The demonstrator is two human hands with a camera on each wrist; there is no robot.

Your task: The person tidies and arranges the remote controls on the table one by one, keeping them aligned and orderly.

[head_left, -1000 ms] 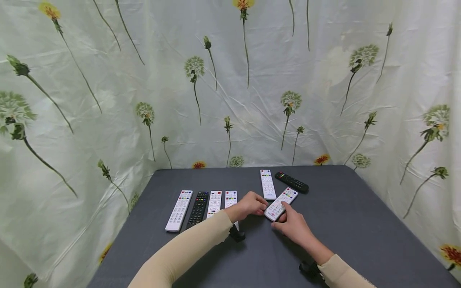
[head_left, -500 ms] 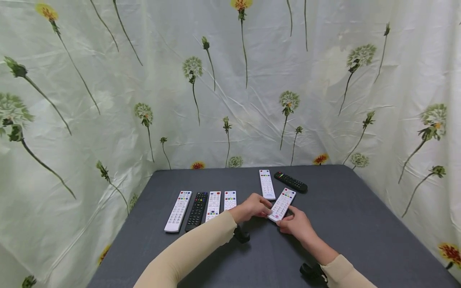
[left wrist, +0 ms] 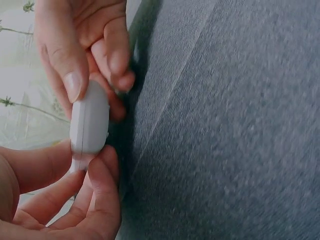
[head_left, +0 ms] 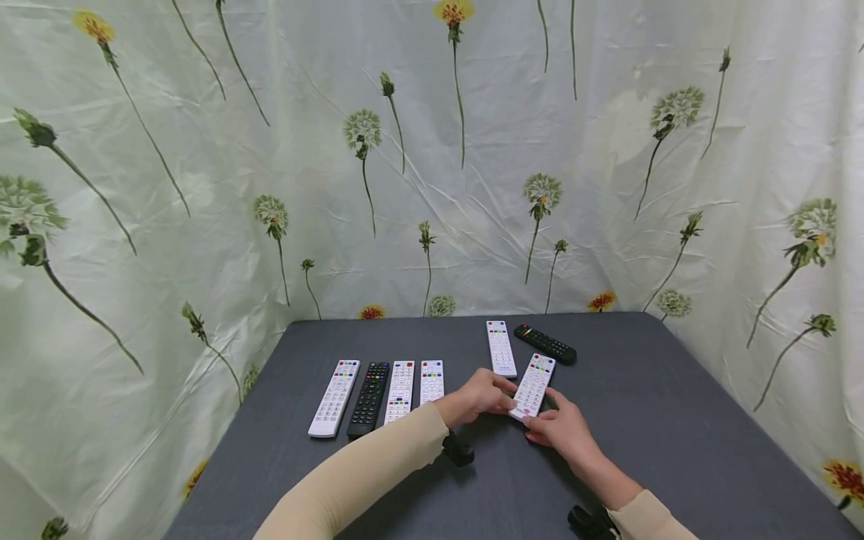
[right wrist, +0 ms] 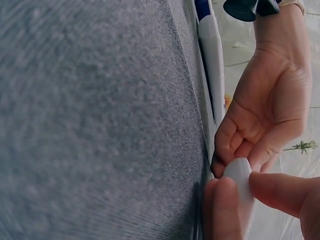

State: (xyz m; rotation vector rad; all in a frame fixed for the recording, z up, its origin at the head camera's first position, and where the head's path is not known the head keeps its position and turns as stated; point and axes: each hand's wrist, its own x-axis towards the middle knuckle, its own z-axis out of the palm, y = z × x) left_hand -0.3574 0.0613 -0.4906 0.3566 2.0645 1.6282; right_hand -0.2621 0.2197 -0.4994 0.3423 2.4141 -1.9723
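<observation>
A white remote control (head_left: pixel 533 386) with small coloured buttons is held between both hands, low over the dark table. My left hand (head_left: pixel 481 394) pinches its left side near the lower end. At the lower right side, my right hand (head_left: pixel 562 429) grips it between thumb and fingers. The left wrist view shows the remote's white end edge-on, with the left thumb and fingers (left wrist: pixel 102 185) on either face. In the right wrist view the right thumb (right wrist: pixel 280 190) presses one face, and fingers lie against the other.
Beyond the hands lie a white remote (head_left: pixel 501 349) and a black remote (head_left: pixel 545 344). On the left stand in a row a white remote (head_left: pixel 334 397), a black one (head_left: pixel 369 397) and two more white ones, partly behind the left arm. A floral curtain (head_left: pixel 432 165) hangs behind the table (head_left: pixel 675 450).
The held remote has turned closer to upright in the head view and shifted slightly right. The left hand has moved right onto its side; the right thumb has left its button face for the edge.
</observation>
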